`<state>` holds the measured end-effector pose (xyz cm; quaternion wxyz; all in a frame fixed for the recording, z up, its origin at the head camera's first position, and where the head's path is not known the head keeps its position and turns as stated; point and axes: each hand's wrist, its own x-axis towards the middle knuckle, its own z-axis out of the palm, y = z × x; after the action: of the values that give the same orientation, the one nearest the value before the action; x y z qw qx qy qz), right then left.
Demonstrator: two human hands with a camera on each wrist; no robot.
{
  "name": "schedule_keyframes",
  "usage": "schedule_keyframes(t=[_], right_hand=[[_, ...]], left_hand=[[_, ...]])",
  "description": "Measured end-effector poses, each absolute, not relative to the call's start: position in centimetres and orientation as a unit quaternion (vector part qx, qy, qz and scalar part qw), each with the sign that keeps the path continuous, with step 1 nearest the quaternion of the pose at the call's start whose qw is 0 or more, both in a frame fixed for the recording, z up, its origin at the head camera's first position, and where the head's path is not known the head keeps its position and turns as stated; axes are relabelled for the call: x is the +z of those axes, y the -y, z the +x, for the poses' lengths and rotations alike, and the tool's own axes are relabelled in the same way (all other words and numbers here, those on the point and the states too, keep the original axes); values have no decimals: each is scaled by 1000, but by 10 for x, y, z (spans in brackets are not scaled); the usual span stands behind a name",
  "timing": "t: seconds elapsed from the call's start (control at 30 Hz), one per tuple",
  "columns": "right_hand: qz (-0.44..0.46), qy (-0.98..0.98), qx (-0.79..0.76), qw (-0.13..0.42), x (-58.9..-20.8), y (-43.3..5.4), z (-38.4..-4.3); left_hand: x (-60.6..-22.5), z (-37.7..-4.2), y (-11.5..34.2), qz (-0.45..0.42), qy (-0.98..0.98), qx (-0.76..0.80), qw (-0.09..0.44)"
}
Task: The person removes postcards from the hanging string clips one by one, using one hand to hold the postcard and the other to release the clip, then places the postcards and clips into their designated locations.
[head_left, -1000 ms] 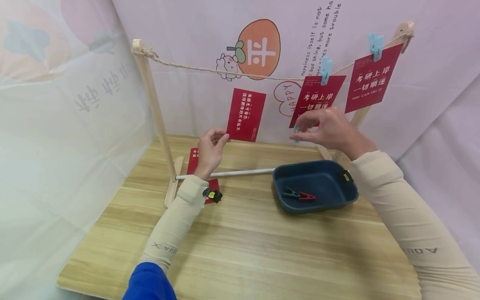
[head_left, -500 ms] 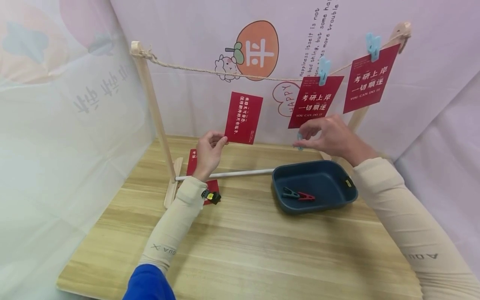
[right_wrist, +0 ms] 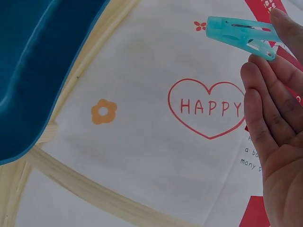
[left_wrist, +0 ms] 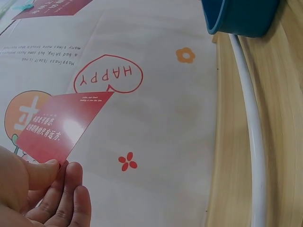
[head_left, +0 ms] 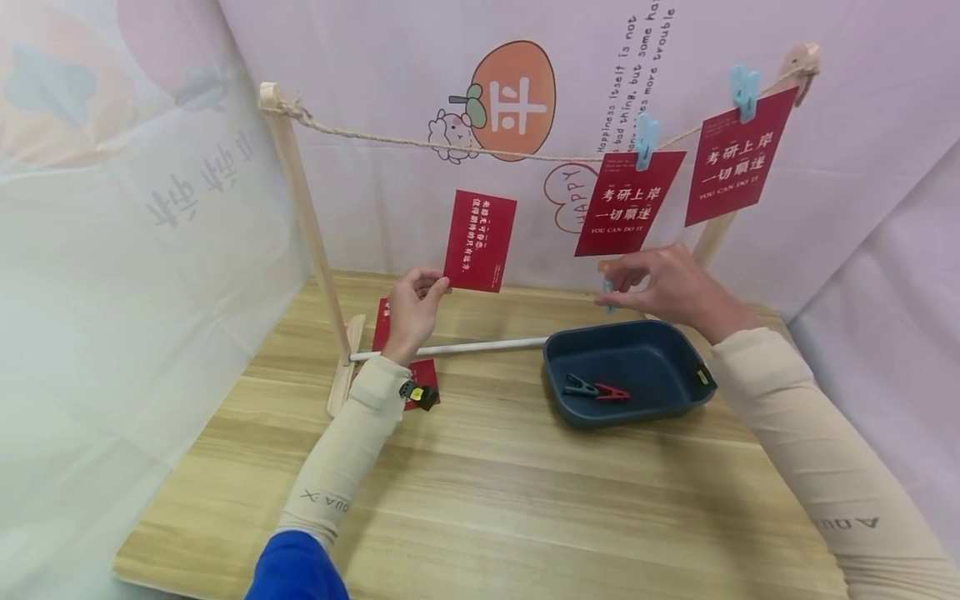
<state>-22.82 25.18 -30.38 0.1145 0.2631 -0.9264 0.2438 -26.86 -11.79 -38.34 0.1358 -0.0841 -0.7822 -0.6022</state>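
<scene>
My left hand (head_left: 417, 312) pinches a red card (head_left: 480, 242) by a lower corner between thumb and fingertips. White characters face me on this card, which is held up below a twine line (head_left: 420, 142). In the left wrist view the card (left_wrist: 66, 120) slants upward from the fingers. My right hand (head_left: 671, 287) pinches a light blue clothespin (right_wrist: 241, 35) at its handle end, close beneath a hanging red card (head_left: 626, 210). One blue clothespin (head_left: 647, 142) clips that card to the twine. Farther right, a second card (head_left: 738, 167) hangs from another blue clothespin (head_left: 745, 92).
Two wooden posts carry the twine; the left post (head_left: 309, 208) stands on a wooden foot. A dark blue basin (head_left: 652, 367) holds a green clothespin (head_left: 579, 386) and a red one (head_left: 612, 392). A white rod (head_left: 487, 346) crosses the table. More red card (head_left: 426, 375) lies under my left forearm.
My left hand and its card have shifted slightly left and down. The right hand with its clothespin has lowered and moved a little right, away from the hanging card's lower edge.
</scene>
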Motion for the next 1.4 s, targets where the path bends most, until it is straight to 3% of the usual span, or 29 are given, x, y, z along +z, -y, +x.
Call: schedule_keyframes(t=[1.03,1.4], right_hand=[[233,950,206,3,-336,-271,-219],[225,955,190,-36,-350,-276,-217]], left_hand=[[-401,-273,126,-56,791,-596,128],[-407,-274,131,-40,795,-598,96]])
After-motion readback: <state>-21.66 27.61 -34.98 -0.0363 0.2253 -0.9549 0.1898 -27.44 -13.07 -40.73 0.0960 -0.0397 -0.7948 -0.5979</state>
